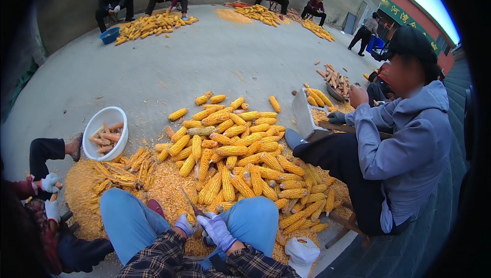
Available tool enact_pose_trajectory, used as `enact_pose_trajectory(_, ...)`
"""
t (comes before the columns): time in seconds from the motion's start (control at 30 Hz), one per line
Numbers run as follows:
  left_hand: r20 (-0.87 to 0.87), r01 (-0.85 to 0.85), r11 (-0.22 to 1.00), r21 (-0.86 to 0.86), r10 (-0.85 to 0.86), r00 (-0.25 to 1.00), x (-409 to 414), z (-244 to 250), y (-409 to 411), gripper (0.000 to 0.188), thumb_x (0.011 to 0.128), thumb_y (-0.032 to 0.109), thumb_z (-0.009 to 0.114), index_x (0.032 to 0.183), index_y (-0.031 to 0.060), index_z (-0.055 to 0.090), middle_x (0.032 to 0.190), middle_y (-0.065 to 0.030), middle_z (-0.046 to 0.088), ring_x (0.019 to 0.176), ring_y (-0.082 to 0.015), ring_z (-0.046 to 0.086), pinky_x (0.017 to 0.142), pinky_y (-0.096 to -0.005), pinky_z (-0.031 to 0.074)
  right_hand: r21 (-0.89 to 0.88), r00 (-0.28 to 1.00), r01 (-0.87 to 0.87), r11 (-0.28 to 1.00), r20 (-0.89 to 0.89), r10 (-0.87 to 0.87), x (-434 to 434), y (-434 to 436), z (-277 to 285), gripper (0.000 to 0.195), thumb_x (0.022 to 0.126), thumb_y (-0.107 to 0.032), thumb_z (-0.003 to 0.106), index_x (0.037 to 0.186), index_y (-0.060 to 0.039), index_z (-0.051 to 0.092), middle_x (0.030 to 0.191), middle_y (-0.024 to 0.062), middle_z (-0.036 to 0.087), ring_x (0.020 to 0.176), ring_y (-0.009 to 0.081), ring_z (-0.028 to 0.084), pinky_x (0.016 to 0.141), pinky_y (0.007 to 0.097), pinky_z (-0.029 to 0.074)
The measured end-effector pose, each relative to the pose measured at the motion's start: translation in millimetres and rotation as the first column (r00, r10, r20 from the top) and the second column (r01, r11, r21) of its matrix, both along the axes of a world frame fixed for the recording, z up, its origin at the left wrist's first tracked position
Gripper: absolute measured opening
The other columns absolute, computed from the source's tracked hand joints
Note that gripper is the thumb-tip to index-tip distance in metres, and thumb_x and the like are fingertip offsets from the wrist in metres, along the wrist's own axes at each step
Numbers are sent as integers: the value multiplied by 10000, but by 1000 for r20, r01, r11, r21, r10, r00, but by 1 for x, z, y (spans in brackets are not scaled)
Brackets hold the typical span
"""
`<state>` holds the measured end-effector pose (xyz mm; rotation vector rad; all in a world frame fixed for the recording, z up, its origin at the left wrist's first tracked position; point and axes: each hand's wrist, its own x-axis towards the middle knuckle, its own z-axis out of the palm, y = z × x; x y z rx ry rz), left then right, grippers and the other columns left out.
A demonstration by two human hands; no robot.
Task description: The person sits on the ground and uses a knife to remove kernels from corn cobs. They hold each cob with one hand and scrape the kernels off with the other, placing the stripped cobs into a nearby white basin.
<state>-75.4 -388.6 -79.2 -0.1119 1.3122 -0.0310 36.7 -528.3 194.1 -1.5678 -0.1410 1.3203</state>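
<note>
My right hand (218, 230), in a pale purple-white glove, grips the dark handle of a screwdriver-like tool (187, 198). Its thin metal shaft points forward and left. My left hand (185, 224), gloved alike, is closed around an ear of corn (187, 214), mostly hidden by the fingers. Both hands are close together between my knees. Beyond them rises a heap of yellow corn ears (234, 149), and loose kernels (172, 186) lie on the ground by my feet. Partly stripped ears (119, 172) rest on the kernels to the left.
A white basin (87, 140) holding bare cobs stands at left, near a seated person's gloved hands (51, 197). At right a co-worker (399, 136) sits by a pale box (303, 111). A white cap (302, 253) lies near my right knee. Several people sit at corn piles (153, 25) by the wall.
</note>
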Motion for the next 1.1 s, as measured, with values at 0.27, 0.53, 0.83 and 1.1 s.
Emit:
enact_pose_trajectory(0.27, -100, -243, 970, -5, 241, 965, 22, 26, 0, 420, 835, 547, 487, 1052, 189, 516, 1017, -37, 520, 910, -243, 496, 620, -366, 501, -313, 728, -227, 922, 574, 374, 0, -14, -14, 469, 847, -324, 562, 1206, -28, 504, 1052, 231, 602, 969, 359, 585, 809, 392, 458)
enact_pose_trajectory(0.53, 13, -362, 932, 0, 362, 932, 18, 62, 20, 474, 856, 508, 474, 1108, 111, 416, 1005, -120, 484, 799, -255, 536, 616, -370, 512, -509, 433, -335, 793, 664, 610, -16, -2, 33, 466, 865, -350, 490, 1253, -94, 481, 966, 214, 621, 893, 361, 597, 787, 439, 461)
enact_pose_trajectory(0.83, -21, -425, 904, -52, 425, 905, 9, 66, 17, 470, 870, 544, 450, 1074, 121, 484, 939, -118, 529, 790, -275, 565, 615, -379, 536, -617, 318, -400, 678, 600, 734, -45, -14, 30, 469, 861, -344, 499, 1271, -117, 480, 927, 199, 628, 846, 334, 615, 762, 435, 475)
enact_pose_trajectory(1.1, 36, -449, 888, -94, 454, 890, 11, 72, 12, 433, 870, 504, 493, 1101, 138, 481, 970, -107, 536, 759, -267, 567, 608, -377, 541, -658, 295, -410, 631, 559, 775, -47, -6, 20, 454, 868, -350, 482, 1267, -131, 485, 920, 192, 625, 847, 323, 615, 770, 437, 470)
